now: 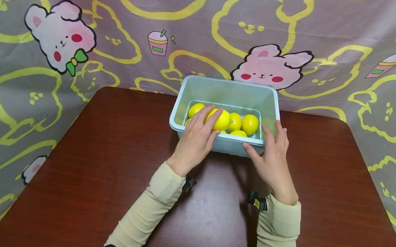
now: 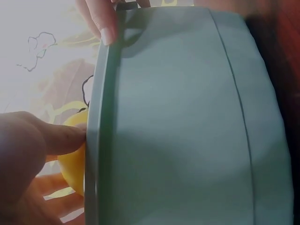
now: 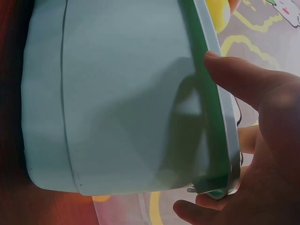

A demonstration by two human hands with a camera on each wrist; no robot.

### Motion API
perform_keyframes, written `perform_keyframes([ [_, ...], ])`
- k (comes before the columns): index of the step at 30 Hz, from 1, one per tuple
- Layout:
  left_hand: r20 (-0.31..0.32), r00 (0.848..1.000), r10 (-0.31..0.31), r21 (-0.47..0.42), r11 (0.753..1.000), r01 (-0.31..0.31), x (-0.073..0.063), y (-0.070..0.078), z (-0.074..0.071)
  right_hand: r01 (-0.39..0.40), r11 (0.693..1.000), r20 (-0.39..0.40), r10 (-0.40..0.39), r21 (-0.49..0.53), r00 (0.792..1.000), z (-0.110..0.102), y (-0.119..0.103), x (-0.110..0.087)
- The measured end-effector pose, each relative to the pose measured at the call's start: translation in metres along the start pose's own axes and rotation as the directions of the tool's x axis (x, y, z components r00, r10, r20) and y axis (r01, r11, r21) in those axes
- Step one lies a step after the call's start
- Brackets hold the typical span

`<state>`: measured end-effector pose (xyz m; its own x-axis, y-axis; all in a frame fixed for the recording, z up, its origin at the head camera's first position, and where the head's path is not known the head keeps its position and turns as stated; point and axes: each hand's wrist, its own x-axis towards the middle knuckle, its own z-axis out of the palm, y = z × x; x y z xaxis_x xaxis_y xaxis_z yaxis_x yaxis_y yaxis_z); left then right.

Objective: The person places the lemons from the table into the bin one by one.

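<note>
A pale blue-green plastic bin point(image 1: 232, 82) stands on the table, several yellow lemons point(image 1: 250, 124) in its bottom. My left hand point(image 1: 193, 140) reaches over the front rim and grips one lemon point(image 1: 221, 120), which is raised above the others. In the left wrist view, the thumb lies along this lemon point(image 2: 72, 164) beside the rim, and the fingers are behind it. At the bin's front right corner my right hand point(image 1: 274, 160) holds the rim. Its thumb is against the front edge, and its other fingers are at the right side, as the right wrist view also shows.
The dark reddish-brown table point(image 1: 112, 151) extends to both sides and in front of the bin. Right behind the bin hangs a patterned cloth point(image 1: 197, 42) with cartoon rabbits, which also runs along both sides of the table.
</note>
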<state>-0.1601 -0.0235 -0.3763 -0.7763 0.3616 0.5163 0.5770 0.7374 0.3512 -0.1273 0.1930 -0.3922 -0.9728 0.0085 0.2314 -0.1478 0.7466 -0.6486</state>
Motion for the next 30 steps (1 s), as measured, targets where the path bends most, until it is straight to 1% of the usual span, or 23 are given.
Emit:
perform_keyframes([
  [6, 0.046, 0.999, -0.016, -0.01, 1.0, 0.016, -0.0002, 0.0006, 0.0017, -0.01, 1.0, 0.001, 0.01, 0.002, 1.0, 0.0002, 0.002, -0.0001],
  [10, 0.059, 0.998, -0.024, -0.022, 0.999, 0.025, -0.0013, 0.0004, 0.0032, -0.006, 1.0, -0.005, 0.006, 0.002, 1.0, 0.0006, 0.0019, 0.0],
  [17, 0.037, 0.999, -0.011, -0.04, 0.999, 0.013, -0.0026, -0.0012, 0.0026, -0.006, 1.0, 0.002, 0.006, 0.004, 1.0, -0.0011, 0.0, -0.0001],
  [24, 0.015, 1.0, 0.004, -0.023, 1.0, -0.004, -0.005, -0.0033, 0.002, 0.003, 1.0, 0.005, -0.003, 0.001, 1.0, 0.0, 0.0005, 0.0016],
  [30, 0.005, 1.0, 0.018, -0.02, 1.0, -0.018, -0.0066, -0.0041, 0.0025, 0.002, 1.0, 0.003, -0.002, -0.002, 1.0, -0.0013, 0.0022, -0.0008],
])
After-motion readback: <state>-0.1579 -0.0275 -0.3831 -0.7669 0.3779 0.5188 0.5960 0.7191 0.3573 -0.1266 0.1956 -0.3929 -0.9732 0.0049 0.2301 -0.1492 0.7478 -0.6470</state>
